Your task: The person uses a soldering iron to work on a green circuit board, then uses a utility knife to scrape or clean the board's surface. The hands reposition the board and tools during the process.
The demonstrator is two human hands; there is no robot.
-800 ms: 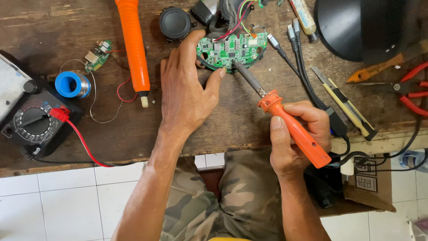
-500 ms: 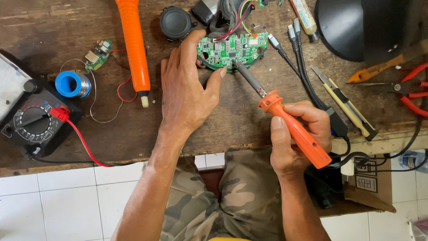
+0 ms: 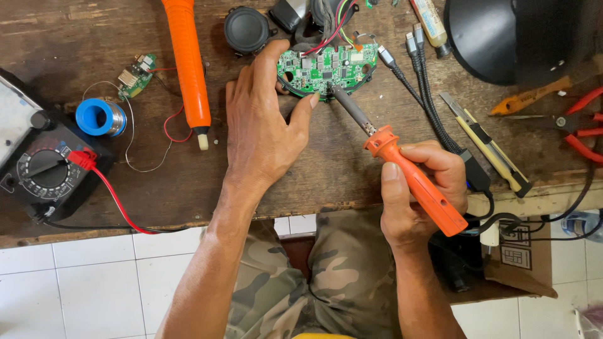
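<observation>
The green board (image 3: 326, 68) lies at the far side of the worktop (image 3: 352, 163), right in front of you, and it has not moved in the last moment. Your left hand (image 3: 260, 125) is still on it: the fingers reach over its left edge and the thumb presses at its near edge, so the board is pinched and kept flat. Your right hand (image 3: 418, 194) stays wrapped tight around the orange handle of the iron (image 3: 402, 166), and the dark tip still sits on the near edge of the board, just beside your thumb. Nothing big has changed; both hands are holding steady, so it looks like you are keeping the tip on one spot of the board. Coloured wires (image 3: 333, 25) run from the far edge of the board up to a dark part and a round black speaker (image 3: 246, 29). Left of your hand lie the long orange pump (image 3: 188, 63), a small green board (image 3: 135, 75) with a red wire, and a blue spool (image 3: 99, 117). The black meter (image 3: 47, 172) sits at the far left. To the right are black cables (image 3: 427, 94), a knife (image 3: 487, 144), and red pliers (image 3: 581, 119).
</observation>
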